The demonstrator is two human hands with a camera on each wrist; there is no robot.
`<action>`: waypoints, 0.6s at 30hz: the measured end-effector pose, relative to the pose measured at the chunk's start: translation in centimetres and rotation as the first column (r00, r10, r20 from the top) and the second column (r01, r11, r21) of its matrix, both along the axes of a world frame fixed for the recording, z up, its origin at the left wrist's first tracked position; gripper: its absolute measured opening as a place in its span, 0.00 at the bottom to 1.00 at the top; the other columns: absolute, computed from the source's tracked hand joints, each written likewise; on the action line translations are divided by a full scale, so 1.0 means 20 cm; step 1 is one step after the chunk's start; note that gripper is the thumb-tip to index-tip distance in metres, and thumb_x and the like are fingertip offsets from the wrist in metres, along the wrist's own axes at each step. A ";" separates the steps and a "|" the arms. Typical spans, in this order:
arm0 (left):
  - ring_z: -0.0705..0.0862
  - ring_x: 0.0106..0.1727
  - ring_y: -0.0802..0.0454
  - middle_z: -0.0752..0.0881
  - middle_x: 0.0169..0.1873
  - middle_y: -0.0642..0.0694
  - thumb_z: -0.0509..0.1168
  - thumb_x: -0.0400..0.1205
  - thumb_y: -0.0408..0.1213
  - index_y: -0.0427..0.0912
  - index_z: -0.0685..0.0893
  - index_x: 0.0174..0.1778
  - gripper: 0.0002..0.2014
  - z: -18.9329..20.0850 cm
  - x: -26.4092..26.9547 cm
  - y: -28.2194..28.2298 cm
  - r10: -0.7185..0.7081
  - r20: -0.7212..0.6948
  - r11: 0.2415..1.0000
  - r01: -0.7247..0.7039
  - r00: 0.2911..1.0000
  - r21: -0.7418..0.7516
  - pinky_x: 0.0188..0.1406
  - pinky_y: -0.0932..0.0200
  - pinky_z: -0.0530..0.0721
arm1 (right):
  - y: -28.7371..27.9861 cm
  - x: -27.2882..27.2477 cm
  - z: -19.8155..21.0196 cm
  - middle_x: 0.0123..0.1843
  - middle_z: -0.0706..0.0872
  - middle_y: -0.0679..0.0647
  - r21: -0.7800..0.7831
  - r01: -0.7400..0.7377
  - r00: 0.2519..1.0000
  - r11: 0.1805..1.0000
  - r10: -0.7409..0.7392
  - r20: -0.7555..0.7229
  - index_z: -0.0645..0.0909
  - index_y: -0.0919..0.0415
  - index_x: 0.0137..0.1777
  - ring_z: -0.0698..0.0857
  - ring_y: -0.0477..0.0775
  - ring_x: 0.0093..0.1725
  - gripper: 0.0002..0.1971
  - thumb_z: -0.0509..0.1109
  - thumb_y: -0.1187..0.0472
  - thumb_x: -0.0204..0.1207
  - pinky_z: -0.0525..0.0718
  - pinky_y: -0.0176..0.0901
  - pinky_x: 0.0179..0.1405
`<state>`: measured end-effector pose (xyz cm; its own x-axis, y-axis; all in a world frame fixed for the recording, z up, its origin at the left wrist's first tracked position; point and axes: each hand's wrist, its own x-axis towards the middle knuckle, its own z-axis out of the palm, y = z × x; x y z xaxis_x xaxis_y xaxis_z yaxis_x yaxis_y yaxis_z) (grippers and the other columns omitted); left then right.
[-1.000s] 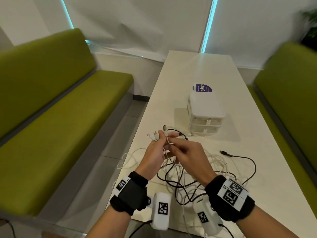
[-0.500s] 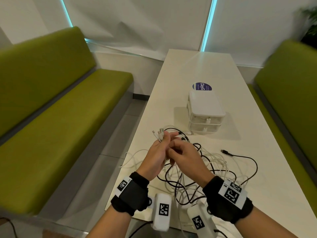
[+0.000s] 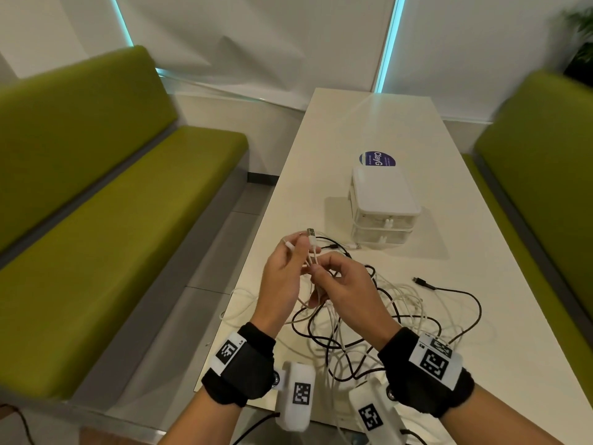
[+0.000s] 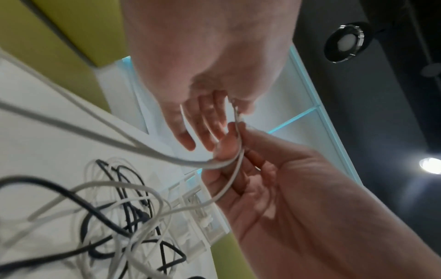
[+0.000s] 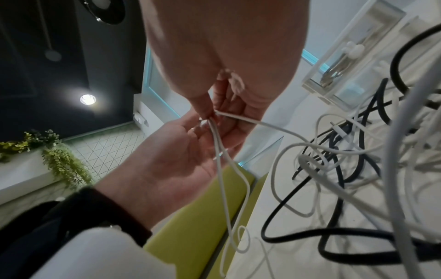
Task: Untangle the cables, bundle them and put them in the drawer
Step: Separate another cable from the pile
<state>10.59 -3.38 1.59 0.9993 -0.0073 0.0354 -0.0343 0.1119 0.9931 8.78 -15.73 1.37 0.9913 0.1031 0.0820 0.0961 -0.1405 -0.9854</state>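
Note:
My left hand (image 3: pixel 300 252) holds the ends of white cables (image 3: pixel 313 248) above the table, with a USB plug (image 3: pixel 310 234) sticking up past the fingers. My right hand (image 3: pixel 317 271) pinches the same white strands just below, thumb against forefinger. In the right wrist view the right hand's fingertips (image 5: pixel 207 113) pinch two white strands (image 5: pixel 218 151) over the left palm (image 5: pixel 171 151). A tangle of black and white cables (image 3: pixel 369 316) lies on the table under both hands. The white two-drawer unit (image 3: pixel 382 207) stands behind it, both drawers closed.
The long white table (image 3: pixel 369 123) has green benches on its left (image 3: pixel 112 220) and right (image 3: pixel 545 187). A loose black plug (image 3: pixel 420 281) lies right of the tangle. A round blue sticker (image 3: pixel 377 159) sits behind the drawer unit. Some white cable hangs over the table's left edge (image 3: pixel 231 300).
My right fingers have slid back a little along the white strands, away from the plug ends. The left hand keeps its hold and has shifted slightly.

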 end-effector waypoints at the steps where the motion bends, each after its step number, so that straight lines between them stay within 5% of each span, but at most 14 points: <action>1: 0.89 0.47 0.50 0.90 0.44 0.44 0.62 0.85 0.48 0.42 0.86 0.51 0.14 0.00 0.00 0.01 0.058 0.031 0.998 -0.059 0.998 0.037 0.51 0.52 0.88 | 0.00 0.00 0.00 0.40 0.87 0.49 -0.012 0.017 1.000 1.000 -0.017 0.007 0.84 0.65 0.47 0.89 0.57 0.29 0.07 0.67 0.64 0.84 0.90 0.54 0.34; 4: 0.89 0.40 0.49 0.90 0.37 0.44 0.63 0.86 0.45 0.40 0.89 0.44 0.14 -0.01 0.00 0.00 0.128 0.049 0.988 -0.131 0.991 0.083 0.44 0.55 0.89 | -0.01 -0.02 0.01 0.43 0.89 0.49 -0.046 0.051 0.998 0.998 -0.050 0.032 0.86 0.63 0.49 0.87 0.52 0.28 0.06 0.67 0.64 0.84 0.85 0.40 0.30; 7: 0.91 0.45 0.52 0.92 0.42 0.45 0.56 0.88 0.49 0.42 0.89 0.54 0.19 -0.02 0.00 0.00 0.031 -0.025 0.994 -0.028 0.999 0.104 0.41 0.62 0.87 | 0.00 -0.04 0.01 0.49 0.91 0.48 -0.071 0.065 0.995 0.995 -0.060 0.077 0.89 0.59 0.55 0.86 0.45 0.29 0.09 0.67 0.65 0.84 0.82 0.34 0.30; 10: 0.90 0.49 0.55 0.92 0.48 0.45 0.51 0.88 0.52 0.41 0.86 0.62 0.23 -0.02 -0.01 0.01 -0.113 -0.055 0.987 0.118 0.992 0.107 0.44 0.64 0.86 | 0.00 -0.04 0.00 0.45 0.92 0.47 -0.079 0.077 0.992 0.994 -0.069 0.102 0.90 0.56 0.54 0.87 0.48 0.30 0.09 0.68 0.63 0.84 0.86 0.42 0.32; 13: 0.86 0.37 0.62 0.89 0.40 0.53 0.51 0.86 0.53 0.40 0.84 0.64 0.26 0.00 -0.01 0.03 -0.198 -0.044 0.972 0.202 0.979 0.120 0.43 0.66 0.85 | -0.01 -0.02 -0.02 0.40 0.91 0.53 -0.050 0.054 0.995 0.997 -0.050 0.081 0.90 0.54 0.53 0.87 0.58 0.31 0.09 0.68 0.62 0.84 0.88 0.52 0.36; 16: 0.80 0.31 0.62 0.85 0.32 0.58 0.52 0.84 0.52 0.39 0.83 0.67 0.26 0.01 -0.01 0.04 -0.280 -0.020 0.951 0.281 0.960 0.128 0.44 0.59 0.84 | -0.03 -0.01 -0.03 0.36 0.89 0.57 -0.017 0.013 0.998 1.000 -0.012 0.062 0.91 0.55 0.52 0.85 0.54 0.29 0.10 0.68 0.63 0.84 0.86 0.51 0.35; 18: 0.80 0.31 0.61 0.89 0.40 0.55 0.52 0.84 0.51 0.39 0.82 0.69 0.25 0.02 -0.01 0.06 -0.319 -0.033 0.941 0.321 0.947 0.103 0.44 0.60 0.85 | -0.04 -0.01 -0.04 0.36 0.88 0.57 -0.001 -0.012 0.998 1.000 0.012 0.064 0.91 0.55 0.53 0.85 0.52 0.30 0.10 0.68 0.64 0.83 0.84 0.47 0.35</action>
<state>10.43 -2.28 1.93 0.9440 -0.3299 0.0019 0.0013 0.0096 1.0000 8.65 -16.46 0.66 0.9828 0.1146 0.1449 0.1603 -0.1396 -0.9771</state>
